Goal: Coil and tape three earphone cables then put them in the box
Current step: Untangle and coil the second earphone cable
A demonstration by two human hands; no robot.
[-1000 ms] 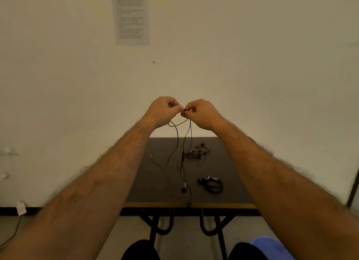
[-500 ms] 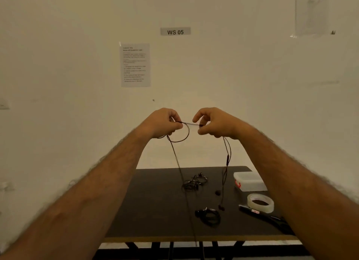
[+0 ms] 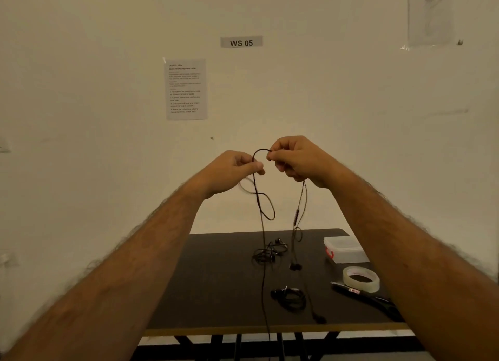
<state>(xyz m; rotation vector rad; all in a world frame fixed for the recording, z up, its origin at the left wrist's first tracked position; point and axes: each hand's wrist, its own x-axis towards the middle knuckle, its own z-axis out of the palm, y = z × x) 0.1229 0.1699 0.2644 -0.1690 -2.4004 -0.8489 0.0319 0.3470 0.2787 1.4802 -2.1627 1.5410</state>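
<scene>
Above the far half of the table (image 3: 216, 293), well off its top: left hand (image 3: 232, 169), fingers curled, thumb and forefinger pinching the earphone cable (image 3: 266, 212); a short arch of cord bridging to the right hand (image 3: 297, 158), likewise pinching it. Hands almost touching, the right a little higher. Below the left pinch, one small loop, then a long strand falling past the near edge; below the right, a doubled strand with an inline remote, earbuds dangling near the tabletop. Long axis thus vertical, slack beneath both hands. Likely still forming the first coil.

Toward the back edge, a loose earphone tangle (image 3: 268, 252); nearer the front edge, a bundled earphone (image 3: 290, 298). By the right edge, clear lidded box (image 3: 344, 248), tape roll (image 3: 361, 278), scissors (image 3: 372, 298).

On the wall, a printed sheet (image 3: 186, 89), text too small to read with certainty; right of it, a sign (image 3: 241, 42) reading "WS 05".
</scene>
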